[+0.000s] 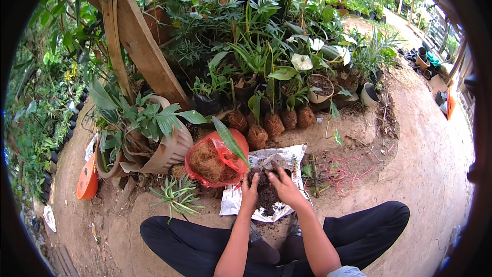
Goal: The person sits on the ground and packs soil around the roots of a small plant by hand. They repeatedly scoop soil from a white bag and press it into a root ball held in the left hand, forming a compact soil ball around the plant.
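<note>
Both hands are over a white plastic sack [230,202] laid flat on the ground, with dark potting soil [265,199] and white granules on it. My left hand [250,192] and my right hand [283,186] cup a dark clump of soil [264,177] from its two sides. A long green leaf [230,142] rises to the upper left from beside my left hand; its base is hidden. Left of the sack is a red plastic bag [240,142] with brown coir fibre [207,161]. Several fibre-wrapped root balls with shoots [273,124] stand in a row beyond the sack.
A large ribbed pot [178,144] with a leafy plant stands at left, near an orange container [87,179]. A spider-like plant [178,198] lies before my left knee. Red string [346,173] and a stick [315,175] lie right of the sack. A wooden beam [142,42] slants overhead.
</note>
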